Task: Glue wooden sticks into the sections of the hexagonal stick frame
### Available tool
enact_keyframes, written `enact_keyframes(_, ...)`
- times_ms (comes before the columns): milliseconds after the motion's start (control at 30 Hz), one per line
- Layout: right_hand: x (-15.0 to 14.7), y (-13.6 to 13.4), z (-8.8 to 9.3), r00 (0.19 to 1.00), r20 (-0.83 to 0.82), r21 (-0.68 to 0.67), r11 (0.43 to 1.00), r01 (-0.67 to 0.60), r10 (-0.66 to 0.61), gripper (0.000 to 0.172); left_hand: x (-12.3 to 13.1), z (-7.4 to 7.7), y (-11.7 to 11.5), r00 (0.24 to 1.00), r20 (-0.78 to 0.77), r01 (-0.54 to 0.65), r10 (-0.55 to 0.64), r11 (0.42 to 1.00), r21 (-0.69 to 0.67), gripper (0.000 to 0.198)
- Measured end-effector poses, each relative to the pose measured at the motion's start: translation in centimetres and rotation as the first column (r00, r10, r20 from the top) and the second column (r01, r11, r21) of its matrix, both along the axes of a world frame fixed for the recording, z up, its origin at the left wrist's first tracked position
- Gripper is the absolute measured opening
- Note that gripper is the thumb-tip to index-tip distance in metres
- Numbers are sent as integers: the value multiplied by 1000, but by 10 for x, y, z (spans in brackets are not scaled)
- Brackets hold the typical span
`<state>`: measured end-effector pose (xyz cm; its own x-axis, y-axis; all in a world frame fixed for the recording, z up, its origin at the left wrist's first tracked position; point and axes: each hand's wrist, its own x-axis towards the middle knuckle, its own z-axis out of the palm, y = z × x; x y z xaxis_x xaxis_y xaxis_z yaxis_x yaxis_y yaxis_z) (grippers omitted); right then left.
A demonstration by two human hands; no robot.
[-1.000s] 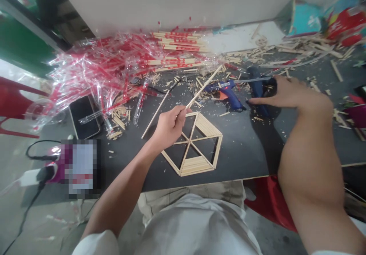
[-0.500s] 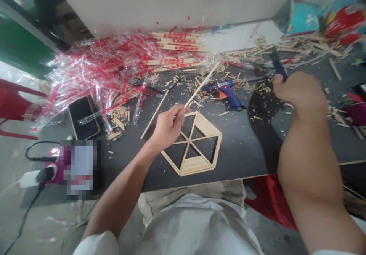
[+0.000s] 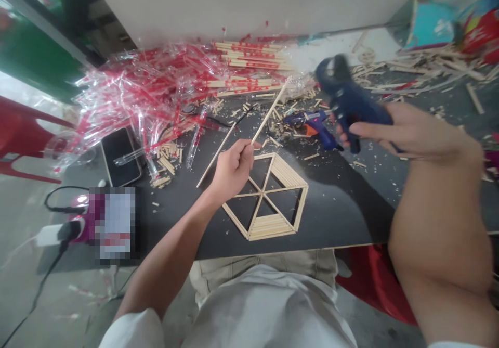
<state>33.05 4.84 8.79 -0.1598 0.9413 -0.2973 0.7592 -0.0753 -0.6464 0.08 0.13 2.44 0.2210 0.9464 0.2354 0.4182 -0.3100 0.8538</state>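
blue tool (image 3: 356,102) in right hand (image 3: 415,129), further left

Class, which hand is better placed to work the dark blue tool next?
Probably the right hand: it holds the dark blue tool, while the left hand is occupied holding a thin stick.

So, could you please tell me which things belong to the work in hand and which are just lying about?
Belonging, seemingly:
thin pale wooden stick, left hand
dark blue handheld tool, right hand
hexagonal pale wooden frame
blue and orange glue gun

Probably lying about:
black rectangular phone
red and clear plastic wrappers
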Motion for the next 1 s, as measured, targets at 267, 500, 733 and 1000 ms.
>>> enact_keyframes(267,-18,1,-9,975,-154,-217,958,-190,158,64,0,1,0,999,27,-25,25,1000,-2,24)
enact_keyframes(500,-39,-4,-13,982,-160,-165,978,-125,99,45,0,-1,-1,999,16,-36,36,999,5,25)
enact_keyframes(733,-52,3,-26,1000,24,91,996,-11,9,32,0,0,-1,999,-12,-41,41,999,-6,26)
enact_keyframes(1000,-32,3,-20,985,-36,-4,985,-171,171,51,0,1,-1,999,-12,-51,50,998,-26,26)
